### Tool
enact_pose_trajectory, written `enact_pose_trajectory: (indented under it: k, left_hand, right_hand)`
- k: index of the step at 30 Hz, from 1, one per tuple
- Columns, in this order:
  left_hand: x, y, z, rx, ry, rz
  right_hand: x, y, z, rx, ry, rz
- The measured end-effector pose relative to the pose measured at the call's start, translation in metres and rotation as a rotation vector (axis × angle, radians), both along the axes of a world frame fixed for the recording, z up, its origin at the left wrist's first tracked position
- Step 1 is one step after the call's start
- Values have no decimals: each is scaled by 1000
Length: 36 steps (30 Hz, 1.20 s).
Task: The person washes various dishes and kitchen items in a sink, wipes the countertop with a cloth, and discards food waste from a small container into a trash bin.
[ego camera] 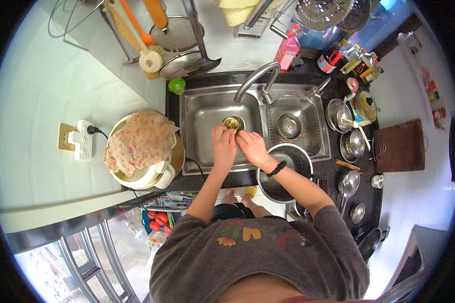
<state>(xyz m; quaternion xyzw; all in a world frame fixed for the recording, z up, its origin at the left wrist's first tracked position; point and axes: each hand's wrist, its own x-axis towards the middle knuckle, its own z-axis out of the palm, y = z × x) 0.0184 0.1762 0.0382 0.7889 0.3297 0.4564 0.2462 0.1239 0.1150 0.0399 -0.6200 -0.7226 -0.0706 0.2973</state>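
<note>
Both my hands meet over the large left basin of a stainless steel double sink (201, 151), at the near edge of a small round metal strainer or drain basket (234, 122) with yellowish bits in it. My left hand (224, 142) has its fingertips bent at the left of the rim. From the right, my right hand (252, 146) brings thumb and fingers together near the same rim; a black band is on that wrist. What the fingertips pinch, if anything, is too small to tell. The curved faucet (256, 77) arches behind the hands.
Right of my hands, a metal bowl (289, 126) sits in the small basin and a perforated pot (284, 181) overlaps its near edge. A cloth-covered white cooker (136, 181) stands left. Bowls and ladles (349, 181) line the right counter. Utensils (182, 62) hang above; a pink bottle (287, 51) stands behind.
</note>
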Motion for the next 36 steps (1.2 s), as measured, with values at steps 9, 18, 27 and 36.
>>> enact_pose_trajectory:
  k: [9, 18, 27, 36]
  left_hand:
    - [-34, -3, -6, -140, 321, 30]
    - [-179, -150, -42, -254, 362, 462]
    - [-271, -344, -51, -470, 392, 1034]
    - [-319, -510, -92, -434, 146, 1417]
  right_hand:
    - [-1, 22, -35, -99, 71, -10]
    - [15, 38, -77, -341, -325, 211]
    - [41, 80, -105, -356, -510, 236]
    - [-93, -43, 9, -28, -692, 361]
